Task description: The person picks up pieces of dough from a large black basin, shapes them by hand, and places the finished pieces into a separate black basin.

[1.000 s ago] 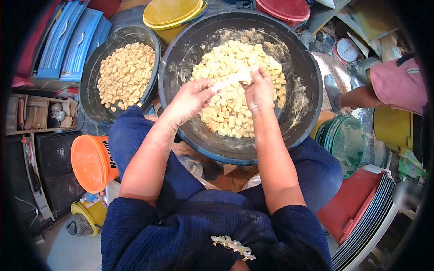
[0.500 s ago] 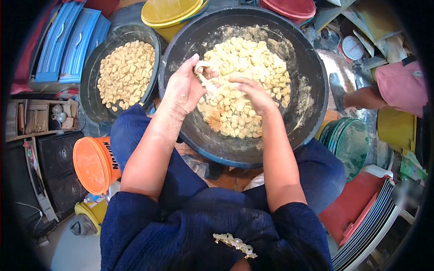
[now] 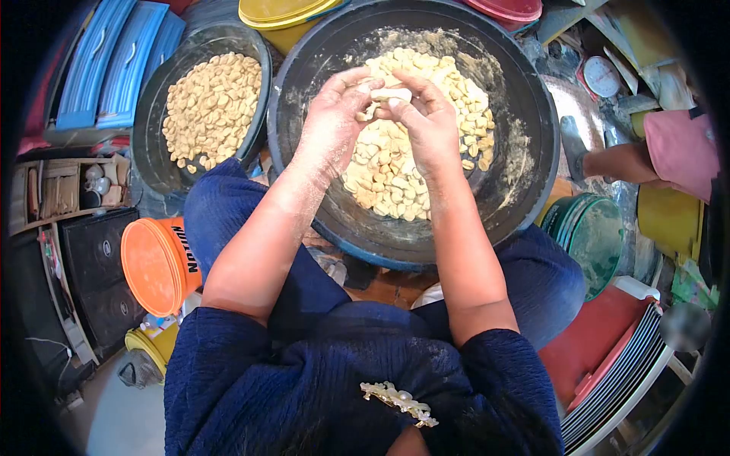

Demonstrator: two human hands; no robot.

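A strip of pale dough (image 3: 391, 95) is pinched between my two hands above the large black basin (image 3: 536, 152). My left hand (image 3: 334, 114), dusted with flour, has its fingers closed on one end of it. The fingers of my right hand (image 3: 431, 121) are closed on the other end. Below them in the basin lies a pile of small pale dough pieces (image 3: 388, 178), with flour smeared on the inner wall. A smaller dark tub (image 3: 152, 137) at the left holds tan pieces (image 3: 213, 106).
An orange bucket (image 3: 152, 266) stands left of my knee, a green tub (image 3: 597, 239) to the right. Yellow (image 3: 281, 11) and red (image 3: 509, 7) lids are beyond the basin. A person's leg (image 3: 620, 162) shows at the right, near a round scale (image 3: 602, 76).
My right hand has moved up and toward my left hand and now also grips the dough strip. The view has shifted slightly, so the basin appears a little higher.
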